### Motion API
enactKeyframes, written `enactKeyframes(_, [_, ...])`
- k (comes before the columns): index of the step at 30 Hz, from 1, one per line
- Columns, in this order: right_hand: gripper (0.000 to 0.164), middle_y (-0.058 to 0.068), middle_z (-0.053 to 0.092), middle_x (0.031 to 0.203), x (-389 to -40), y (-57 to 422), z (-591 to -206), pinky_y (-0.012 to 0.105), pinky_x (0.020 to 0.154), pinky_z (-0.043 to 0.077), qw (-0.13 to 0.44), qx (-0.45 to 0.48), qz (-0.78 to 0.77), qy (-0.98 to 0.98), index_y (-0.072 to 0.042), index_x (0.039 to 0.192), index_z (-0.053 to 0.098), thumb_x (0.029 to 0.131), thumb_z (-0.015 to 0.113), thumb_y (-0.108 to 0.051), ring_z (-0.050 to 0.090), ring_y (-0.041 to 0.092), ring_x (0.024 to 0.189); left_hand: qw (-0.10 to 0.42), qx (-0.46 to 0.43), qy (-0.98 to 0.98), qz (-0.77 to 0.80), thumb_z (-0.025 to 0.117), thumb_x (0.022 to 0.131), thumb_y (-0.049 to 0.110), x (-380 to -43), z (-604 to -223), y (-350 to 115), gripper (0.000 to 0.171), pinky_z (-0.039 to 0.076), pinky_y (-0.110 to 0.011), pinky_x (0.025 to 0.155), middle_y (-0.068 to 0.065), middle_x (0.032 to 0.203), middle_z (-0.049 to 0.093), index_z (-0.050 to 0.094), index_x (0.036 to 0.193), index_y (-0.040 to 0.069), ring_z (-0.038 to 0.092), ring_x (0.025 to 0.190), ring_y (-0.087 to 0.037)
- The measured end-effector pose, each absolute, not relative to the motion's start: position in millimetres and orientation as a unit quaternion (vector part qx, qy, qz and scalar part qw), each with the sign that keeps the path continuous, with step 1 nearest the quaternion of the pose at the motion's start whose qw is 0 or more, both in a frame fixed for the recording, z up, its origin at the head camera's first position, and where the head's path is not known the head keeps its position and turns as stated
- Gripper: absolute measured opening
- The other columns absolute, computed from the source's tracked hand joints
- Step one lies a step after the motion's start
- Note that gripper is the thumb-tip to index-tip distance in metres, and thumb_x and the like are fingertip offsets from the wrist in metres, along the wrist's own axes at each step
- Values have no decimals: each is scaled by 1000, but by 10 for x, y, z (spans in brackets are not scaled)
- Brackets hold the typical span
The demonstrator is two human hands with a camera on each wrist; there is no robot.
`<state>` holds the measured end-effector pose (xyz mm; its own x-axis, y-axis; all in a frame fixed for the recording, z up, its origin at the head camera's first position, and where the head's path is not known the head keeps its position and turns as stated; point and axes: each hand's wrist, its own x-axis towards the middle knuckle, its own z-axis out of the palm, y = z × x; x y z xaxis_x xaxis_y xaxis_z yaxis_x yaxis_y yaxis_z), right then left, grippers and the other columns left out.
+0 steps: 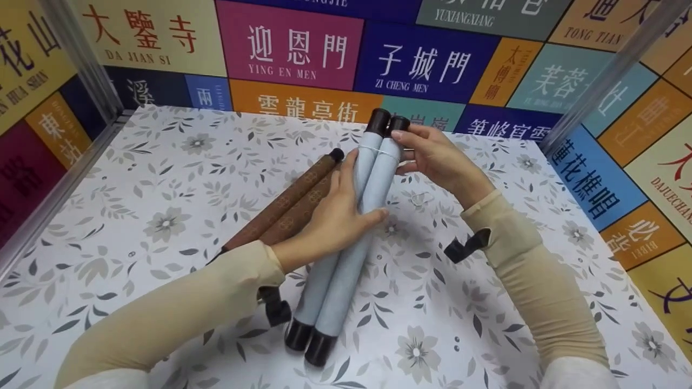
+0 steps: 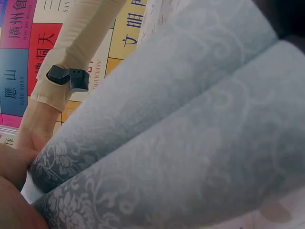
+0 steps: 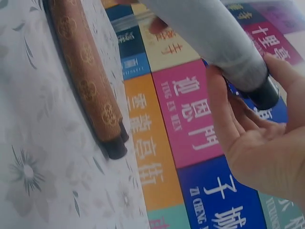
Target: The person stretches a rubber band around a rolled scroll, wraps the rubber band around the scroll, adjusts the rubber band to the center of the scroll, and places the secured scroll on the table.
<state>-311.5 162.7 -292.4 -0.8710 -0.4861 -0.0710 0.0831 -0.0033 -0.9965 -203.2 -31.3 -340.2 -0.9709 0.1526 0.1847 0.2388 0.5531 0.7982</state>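
Observation:
A light blue scroll (image 1: pixel 351 275) with dark end knobs, rolled in from both sides into two parallel rolls, slants away from me in the head view. A thin white band (image 1: pixel 372 149) runs across both rolls near the far end. My left hand (image 1: pixel 335 221) grips the scroll around its upper middle, thumb across the top. With thumb and fingers, my right hand (image 1: pixel 432 154) holds the far end by the right roll's knob. The left wrist view shows the pale floral pattern of the rolls (image 2: pixel 190 86) up close.
A brown scroll (image 1: pixel 294 202) with gold motifs lies on the table behind my left hand, partly hidden by it. A small white loop (image 1: pixel 420 200) lies right of the blue scroll. Panels with printed place names (image 1: pixel 292 48) wall the floral-covered table (image 1: pixel 167 224).

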Motion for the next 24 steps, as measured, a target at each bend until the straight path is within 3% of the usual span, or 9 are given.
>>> enactKeyframes(6, [36, 4, 66, 94, -2999, 1479, -2968, 29, 64, 57, 142, -122, -732, 656, -2, 117, 56, 87, 66, -20, 65, 15, 75, 66, -94, -883, -456, 74, 73, 47, -2074, -3369, -278, 112, 53, -39, 78, -10, 134, 41, -4, 150, 30, 59, 95, -24])
enactKeyframes(13, [25, 2, 68, 84, -2881, 1325, -3099, 28, 70, 57, 96, -79, -738, 663, -4, 101, 63, 86, 68, -24, 67, 14, 75, 68, -69, -880, -464, 74, 73, 47, -2102, -3420, -284, 112, 48, -44, 96, -17, 144, 33, 2, 151, 9, 56, 111, -30])
enactKeyframes(24, [31, -1, 69, 84, -2764, 1285, -3199, 28, 73, 56, 110, -31, -725, 679, -8, 101, 67, 85, 67, -35, 65, 12, 80, 68, -55, -878, -470, 73, 72, 49, -2114, -3476, -276, 112, 49, -44, 93, -11, 141, 36, 4, 151, 9, 56, 109, -29])
